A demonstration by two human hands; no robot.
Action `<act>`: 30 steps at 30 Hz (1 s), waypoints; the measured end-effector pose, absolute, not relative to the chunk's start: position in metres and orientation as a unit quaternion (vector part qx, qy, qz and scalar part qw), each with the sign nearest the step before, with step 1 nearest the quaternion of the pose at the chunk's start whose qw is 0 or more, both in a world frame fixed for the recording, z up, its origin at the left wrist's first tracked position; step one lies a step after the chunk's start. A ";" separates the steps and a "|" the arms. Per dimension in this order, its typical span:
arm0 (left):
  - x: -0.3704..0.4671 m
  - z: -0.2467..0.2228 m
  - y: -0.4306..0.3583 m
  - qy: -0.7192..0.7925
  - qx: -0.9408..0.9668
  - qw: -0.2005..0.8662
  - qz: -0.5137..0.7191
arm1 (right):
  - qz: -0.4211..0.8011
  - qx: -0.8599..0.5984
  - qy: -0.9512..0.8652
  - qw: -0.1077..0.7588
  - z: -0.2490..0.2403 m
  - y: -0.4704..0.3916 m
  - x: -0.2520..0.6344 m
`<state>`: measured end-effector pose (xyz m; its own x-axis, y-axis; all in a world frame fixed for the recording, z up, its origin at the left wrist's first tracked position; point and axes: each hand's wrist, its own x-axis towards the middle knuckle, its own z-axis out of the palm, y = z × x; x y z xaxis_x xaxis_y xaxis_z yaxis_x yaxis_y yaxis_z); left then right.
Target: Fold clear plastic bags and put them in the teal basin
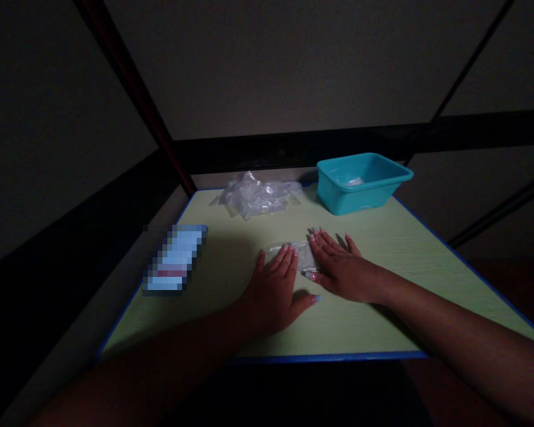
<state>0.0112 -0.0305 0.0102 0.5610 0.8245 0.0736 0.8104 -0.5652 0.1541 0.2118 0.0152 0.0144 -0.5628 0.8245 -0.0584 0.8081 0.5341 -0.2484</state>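
A flat, clear plastic bag (308, 255) lies on the pale green table (360, 325), between and partly beneath my two hands. My left hand (275, 292) rests palm down on its left part, fingers stretched forward and thumb out to the right. On the bag's right end lies my right hand (342, 265), also flat, with its thumb and little finger spread away from the other fingers. The parts of the bag under the fingers are hidden.
Crumpled clear plastic bags (258, 197) form a pile at the table's back. A turquoise basin (358, 198) stands at the back right with something pale inside. A blurred-out flat object (175, 259) lies at the left edge. Walls rise behind and to the left.
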 end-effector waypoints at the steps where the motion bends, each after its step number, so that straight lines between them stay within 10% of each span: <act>1: 0.011 0.010 -0.030 0.465 0.881 0.050 0.066 | 0.114 -0.467 -0.876 0.030 0.013 0.015 0.212; 30: 0.019 0.013 -0.014 0.487 0.871 0.007 0.068 | 0.104 -0.477 -0.872 -0.027 0.026 0.010 0.201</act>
